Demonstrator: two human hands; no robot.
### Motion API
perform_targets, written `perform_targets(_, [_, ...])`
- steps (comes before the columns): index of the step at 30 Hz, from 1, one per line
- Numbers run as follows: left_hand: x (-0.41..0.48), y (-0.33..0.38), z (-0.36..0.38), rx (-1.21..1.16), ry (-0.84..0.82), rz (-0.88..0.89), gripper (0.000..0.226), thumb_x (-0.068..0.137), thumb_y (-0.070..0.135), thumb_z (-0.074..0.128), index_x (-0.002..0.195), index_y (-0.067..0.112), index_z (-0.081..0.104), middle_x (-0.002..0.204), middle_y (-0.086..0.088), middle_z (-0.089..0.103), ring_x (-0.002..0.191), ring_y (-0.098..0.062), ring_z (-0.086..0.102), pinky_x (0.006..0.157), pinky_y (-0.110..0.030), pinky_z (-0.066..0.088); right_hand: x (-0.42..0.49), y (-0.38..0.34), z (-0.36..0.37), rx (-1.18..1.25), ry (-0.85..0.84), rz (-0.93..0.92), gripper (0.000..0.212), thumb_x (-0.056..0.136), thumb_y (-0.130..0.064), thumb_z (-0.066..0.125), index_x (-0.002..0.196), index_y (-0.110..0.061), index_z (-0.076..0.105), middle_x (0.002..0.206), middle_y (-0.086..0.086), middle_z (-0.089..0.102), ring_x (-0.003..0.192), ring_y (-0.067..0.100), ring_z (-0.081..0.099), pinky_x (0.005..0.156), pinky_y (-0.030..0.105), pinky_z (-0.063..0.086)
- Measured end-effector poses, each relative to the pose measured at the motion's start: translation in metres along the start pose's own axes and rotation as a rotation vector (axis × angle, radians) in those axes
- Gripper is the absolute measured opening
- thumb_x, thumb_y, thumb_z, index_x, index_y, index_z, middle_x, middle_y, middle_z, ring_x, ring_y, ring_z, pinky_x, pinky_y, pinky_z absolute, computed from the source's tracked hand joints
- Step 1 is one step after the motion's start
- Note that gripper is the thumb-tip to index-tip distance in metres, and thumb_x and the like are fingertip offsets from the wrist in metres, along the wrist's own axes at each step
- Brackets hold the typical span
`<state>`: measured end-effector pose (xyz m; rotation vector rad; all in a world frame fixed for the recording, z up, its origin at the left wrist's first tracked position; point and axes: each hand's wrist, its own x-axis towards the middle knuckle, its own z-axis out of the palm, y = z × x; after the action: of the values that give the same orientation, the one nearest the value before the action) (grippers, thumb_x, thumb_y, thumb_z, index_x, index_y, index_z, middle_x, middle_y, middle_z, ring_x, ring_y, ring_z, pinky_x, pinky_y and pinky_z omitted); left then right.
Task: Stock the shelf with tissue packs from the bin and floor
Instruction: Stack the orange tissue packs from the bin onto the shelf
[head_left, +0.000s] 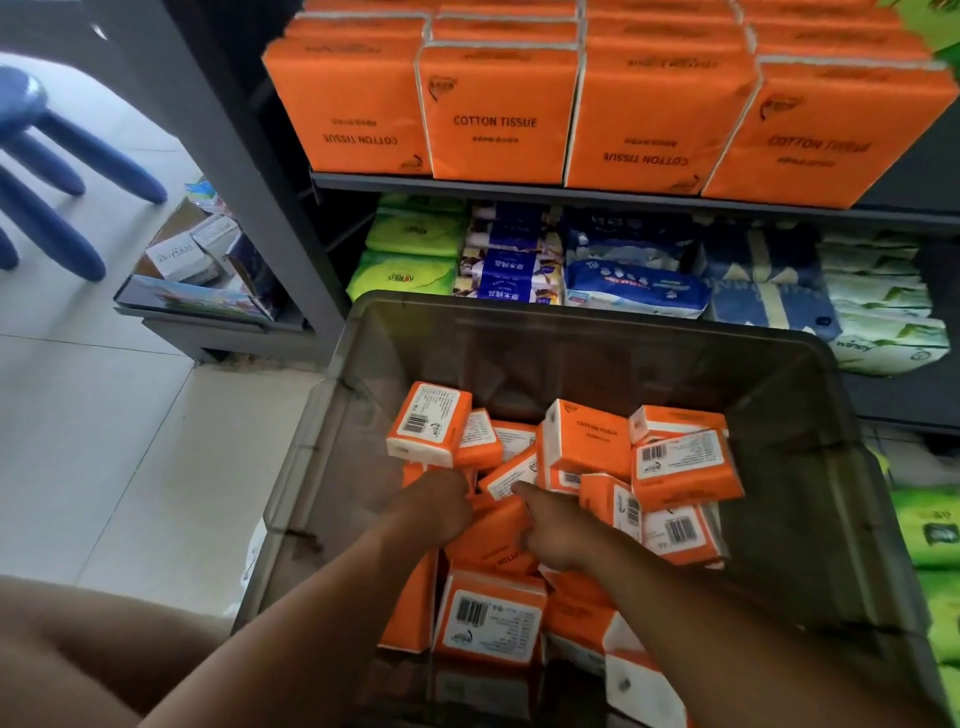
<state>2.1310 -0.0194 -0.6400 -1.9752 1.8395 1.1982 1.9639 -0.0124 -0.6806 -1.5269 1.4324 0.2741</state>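
A clear plastic bin (810, 467) stands on the floor before the shelf, holding several orange tissue packs (680, 467). Both my arms reach down into it. My left hand (441, 504) is curled among the packs at the left, its fingers hidden. My right hand (558, 530) lies over an orange pack (493, 540) in the middle, thumb stretched forward and fingers curling round the pack's right edge. The upper shelf (467, 181) carries rows of large orange "COTTON TISSUE" packs (496, 111).
The lower shelf holds green (402, 275), blue (634, 291) and white (883, 322) tissue packs. Green packs (930, 530) lie at the right of the bin. A blue stool (47, 171) and a low tray of boxes (202, 260) stand at the left on the tiled floor.
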Motion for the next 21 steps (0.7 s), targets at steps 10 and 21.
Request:
perform_targets(10, [-0.018,0.009,-0.008,-0.146,0.020,0.032,0.032,0.103,0.023,0.046,0.133,0.015,0.054,0.146,-0.008,0.047,0.134,-0.023,0.043,0.101,-0.022,0.032,-0.020,-0.001,-0.017,0.238,0.085,0.007,0.021,0.094,-0.023,0.066,0.112,-0.032,0.060,0.113,-0.003,0.063,0.104,0.018,0.061,0.088,0.034,0.052])
perform_targets(21, [-0.038,-0.002,-0.022,-0.831,0.187,-0.040,0.034,0.098,0.001,0.045,0.126,0.019,0.048,0.098,-0.017,0.061,0.078,-0.025,0.058,0.056,-0.026,0.049,-0.080,-0.027,-0.050,0.369,0.317,-0.050,0.028,0.099,-0.017,0.058,0.125,-0.009,0.060,0.121,0.012,0.064,0.111,0.029,0.061,0.094,0.041,0.052])
